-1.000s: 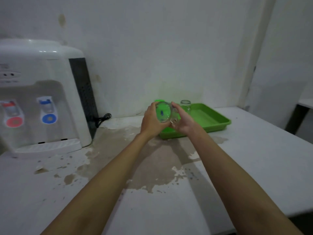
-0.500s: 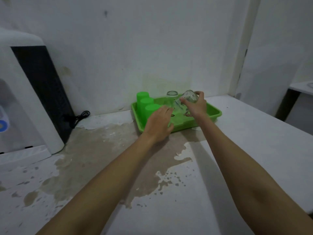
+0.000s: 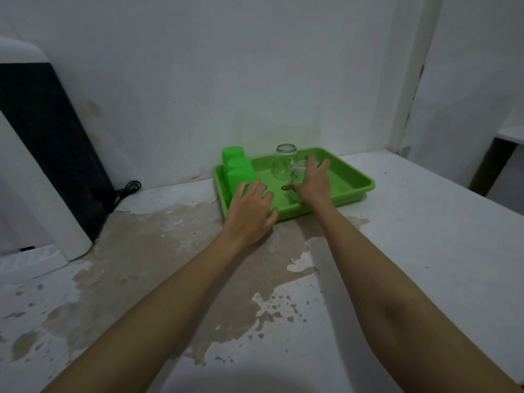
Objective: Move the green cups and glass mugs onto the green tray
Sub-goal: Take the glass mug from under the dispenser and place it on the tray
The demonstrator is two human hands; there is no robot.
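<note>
The green tray (image 3: pixel 357 186) lies on the white table against the wall. Three green cups (image 3: pixel 240 177) stand upside down in a row at its left end. One glass mug (image 3: pixel 281 163) stands upside down near the tray's middle. A second glass mug (image 3: pixel 298 171) stands just right of it, partly hidden by my right hand (image 3: pixel 312 183), which hovers over it with fingers spread. My left hand (image 3: pixel 251 211) is open, palm down, over the tray's front rim next to the nearest cup.
A white and black water dispenser (image 3: pixel 42 165) stands at the left with a black cable (image 3: pixel 122 191) beside it. The table top (image 3: pixel 425 251) has a worn brown patch (image 3: pixel 198 251) in front of the tray. Another table (image 3: pixel 510 134) stands far right.
My right hand has set the tilted glass mug down on the tray and spread its fingers. My left hand stays by the tray's front rim. The view has moved closer.
</note>
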